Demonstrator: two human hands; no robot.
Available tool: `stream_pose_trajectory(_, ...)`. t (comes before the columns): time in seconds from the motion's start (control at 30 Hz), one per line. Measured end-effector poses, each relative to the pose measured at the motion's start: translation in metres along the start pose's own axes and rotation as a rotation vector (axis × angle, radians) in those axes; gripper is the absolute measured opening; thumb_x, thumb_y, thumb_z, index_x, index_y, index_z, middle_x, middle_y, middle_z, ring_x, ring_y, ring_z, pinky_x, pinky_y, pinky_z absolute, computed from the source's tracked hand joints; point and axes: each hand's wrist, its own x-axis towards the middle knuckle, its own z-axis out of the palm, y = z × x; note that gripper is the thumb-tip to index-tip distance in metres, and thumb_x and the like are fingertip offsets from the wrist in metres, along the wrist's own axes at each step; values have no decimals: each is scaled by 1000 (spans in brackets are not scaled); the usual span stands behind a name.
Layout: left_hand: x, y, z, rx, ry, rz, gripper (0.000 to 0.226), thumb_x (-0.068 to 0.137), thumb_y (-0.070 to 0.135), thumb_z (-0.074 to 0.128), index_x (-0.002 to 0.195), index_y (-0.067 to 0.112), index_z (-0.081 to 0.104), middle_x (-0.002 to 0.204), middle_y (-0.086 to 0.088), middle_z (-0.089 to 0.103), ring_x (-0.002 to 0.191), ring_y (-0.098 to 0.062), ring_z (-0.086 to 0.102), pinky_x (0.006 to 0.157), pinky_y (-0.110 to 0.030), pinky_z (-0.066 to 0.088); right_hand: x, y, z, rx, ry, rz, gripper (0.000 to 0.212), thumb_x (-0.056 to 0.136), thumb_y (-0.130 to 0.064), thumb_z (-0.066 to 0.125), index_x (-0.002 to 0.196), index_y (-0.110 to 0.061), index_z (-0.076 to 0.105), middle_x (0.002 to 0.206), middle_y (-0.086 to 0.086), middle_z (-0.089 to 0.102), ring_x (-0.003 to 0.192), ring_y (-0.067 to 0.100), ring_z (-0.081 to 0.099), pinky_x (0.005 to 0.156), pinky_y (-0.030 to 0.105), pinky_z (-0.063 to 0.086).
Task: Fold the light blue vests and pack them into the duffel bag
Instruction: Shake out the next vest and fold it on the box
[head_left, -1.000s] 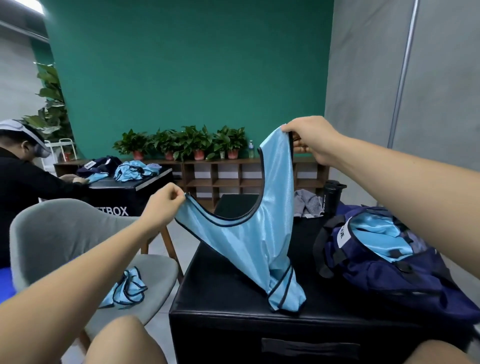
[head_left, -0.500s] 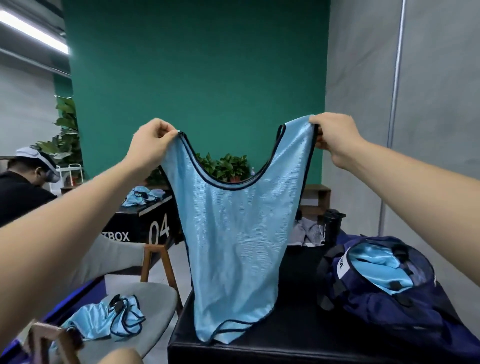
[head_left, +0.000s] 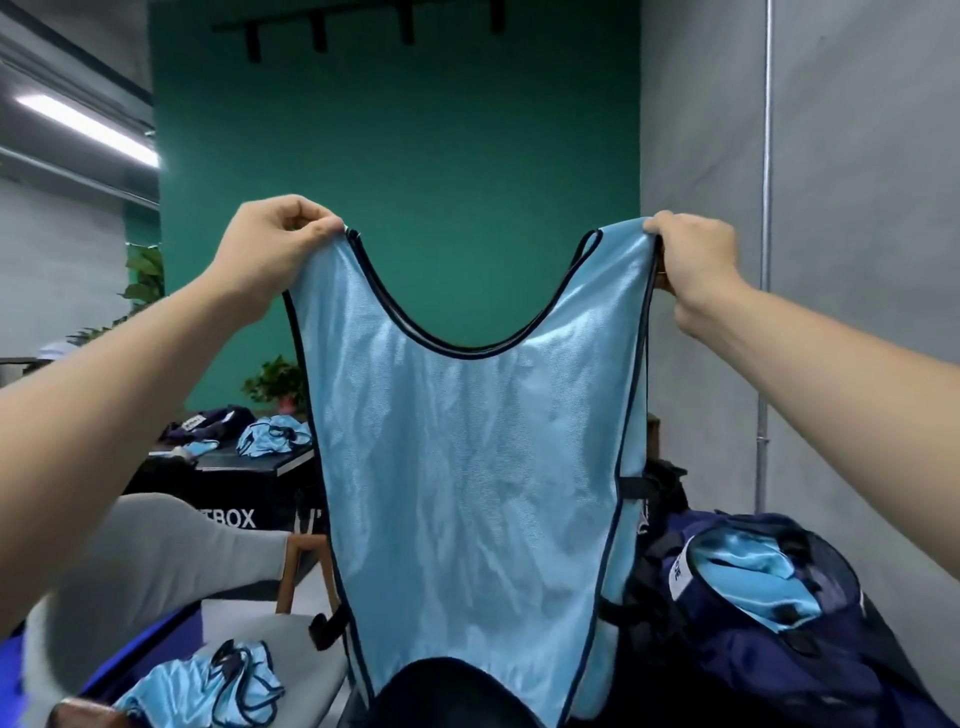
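A light blue vest (head_left: 467, 467) with dark trim hangs spread flat in front of me, held up high. My left hand (head_left: 265, 249) pinches its left shoulder strap and my right hand (head_left: 696, 260) pinches the right one. The navy duffel bag (head_left: 779, 644) lies open at the lower right with a folded light blue vest (head_left: 748, 577) inside it. Another crumpled light blue vest (head_left: 208, 691) lies on the grey chair (head_left: 156, 561) at the lower left. The hanging vest hides most of the black table.
Behind on the left stands a black box table (head_left: 228, 488) with more blue vests (head_left: 270, 436) and a dark bag on it. A potted plant (head_left: 275, 384) stands against the green wall. A grey wall with a metal pole (head_left: 763, 312) closes the right side.
Both hands have lifted the vest higher and pulled its shoulders wider apart, so it hangs flat and open. The view has tilted upward.
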Motion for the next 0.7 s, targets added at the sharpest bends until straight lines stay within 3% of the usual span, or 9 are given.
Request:
stream_pose_trajectory(0.13, -4, -1, 6, -50, -14, -19, 26, 96, 37, 80, 104, 13, 79, 88, 5, 74, 69, 0, 65, 66, -17, 58, 8, 11, -4, -74, 28, -4, 20, 70, -33, 67, 82, -21, 57, 83, 5, 37, 80, 24, 30, 71, 40, 28)
stream_pose_trajectory(0.27, -12, -23, 23, -63, -63, -83, 26, 95, 38, 81, 103, 13, 79, 87, 6, 74, 67, 1, 65, 65, -18, 57, 17, 47, -3, -147, -48, 92, 25, 68, -38, 69, 89, -27, 59, 87, 2, 42, 82, 22, 36, 75, 39, 34)
stream_pose_trajectory(0.47, -39, -104, 67, 36, -186, -205, 26, 93, 42, 82, 98, 16, 80, 93, 0, 78, 71, -4, 65, 69, -26, 55, 13, 141, 9, -234, -107, 255, 22, 77, -33, 68, 76, -25, 47, 86, 3, 39, 82, 24, 34, 74, 40, 34)
stream_pose_trajectory(0.7, -84, -215, 130, 91, -287, -352, 21, 95, 40, 81, 88, 20, 80, 84, 5, 76, 69, -2, 65, 68, -27, 53, -5, 258, 21, -304, -171, 408, 13, 84, -33, 71, 93, -26, 65, 84, 6, 54, 75, 20, 49, 70, 35, 42)
